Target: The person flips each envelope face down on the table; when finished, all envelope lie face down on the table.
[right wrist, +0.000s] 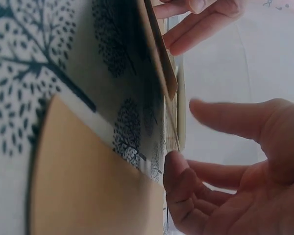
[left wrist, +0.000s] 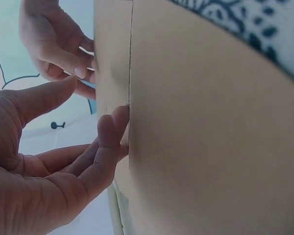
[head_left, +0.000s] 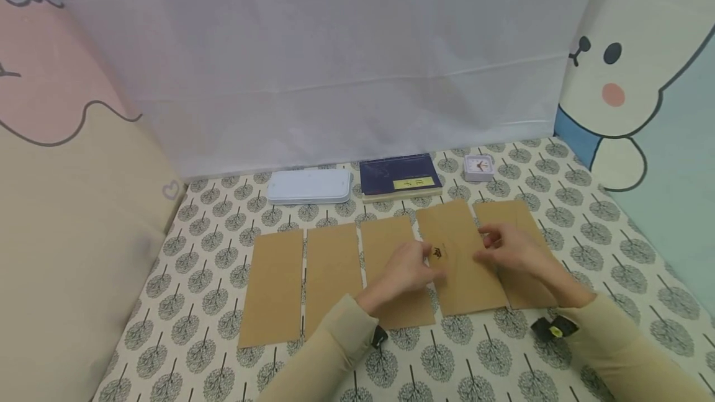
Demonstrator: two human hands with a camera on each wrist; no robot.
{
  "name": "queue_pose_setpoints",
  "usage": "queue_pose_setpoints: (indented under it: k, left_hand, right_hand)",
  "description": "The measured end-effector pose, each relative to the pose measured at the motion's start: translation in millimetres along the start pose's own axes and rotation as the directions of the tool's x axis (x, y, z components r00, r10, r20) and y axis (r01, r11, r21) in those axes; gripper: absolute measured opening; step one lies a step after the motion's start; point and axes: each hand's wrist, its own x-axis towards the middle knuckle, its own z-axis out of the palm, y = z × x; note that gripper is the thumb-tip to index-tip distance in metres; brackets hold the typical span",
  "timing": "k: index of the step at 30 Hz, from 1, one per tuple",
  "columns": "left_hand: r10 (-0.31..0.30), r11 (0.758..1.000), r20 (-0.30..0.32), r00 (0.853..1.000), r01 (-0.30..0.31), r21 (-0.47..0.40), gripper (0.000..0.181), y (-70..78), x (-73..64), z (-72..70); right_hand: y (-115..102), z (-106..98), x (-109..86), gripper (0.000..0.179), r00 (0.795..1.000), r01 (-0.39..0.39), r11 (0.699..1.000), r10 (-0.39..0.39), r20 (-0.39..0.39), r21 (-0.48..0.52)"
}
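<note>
Several flat brown kraft-paper pieces lie side by side in a row. The second from the right, a brown paper piece, bears a small black mark near its left side. My left hand is at that left side, thumb apart from the fingers; in the left wrist view its fingertips touch brown paper. My right hand is over the gap between this piece and the rightmost paper piece. In the right wrist view, the fingertips of the right hand touch a raised paper edge, with the thumb held away.
Behind the row stand a pale pencil case, a dark blue book with a yellow label, and a small white clock. The tree-patterned cloth covers the table. A white sheet hangs at the back, printed cloths at both sides.
</note>
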Motion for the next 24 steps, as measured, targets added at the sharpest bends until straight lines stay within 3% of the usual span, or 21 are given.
queue_pose_setpoints:
  k: [6, 9, 12, 20, 24]
  left_hand:
    - [0.001, 1.0, 0.0, 1.0, -0.001, 0.011, 0.027, 0.7, 1.3, -1.5]
    - [-0.01, 1.0, -0.004, 1.0, 0.01, 0.022, 0.041, 1.0, 2.6, -0.4]
    - [-0.005, 1.0, -0.012, 1.0, 0.005, 0.026, 0.057, 0.6, 3.3, 0.5]
    - [0.04, 0.999, -0.025, 0.999, -0.039, 0.002, 0.051, 0.3, 2.7, 0.7]
    - [0.067, 0.998, -0.042, 0.997, -0.067, -0.002, 0.047, 0.7, 2.9, 1.6]
  right_hand:
    - [8, -7, -3.3, 0.044, 0.992, 0.124, 0.978, -0.126, 0.004, 0.169]
    - [12, -10, -4.5, 0.041, 0.985, 0.165, 0.952, -0.174, 0.013, 0.26]
    - [13, -9, -5.2, 0.04, 0.982, 0.169, 0.936, -0.187, 0.029, 0.308]
    - [9, -6, -6.0, 0.046, 0.979, 0.155, 0.919, -0.191, 0.067, 0.364]
    - [12, 0, -1.7, 0.043, 0.96, 0.17, 0.896, -0.245, 0.138, 0.41]
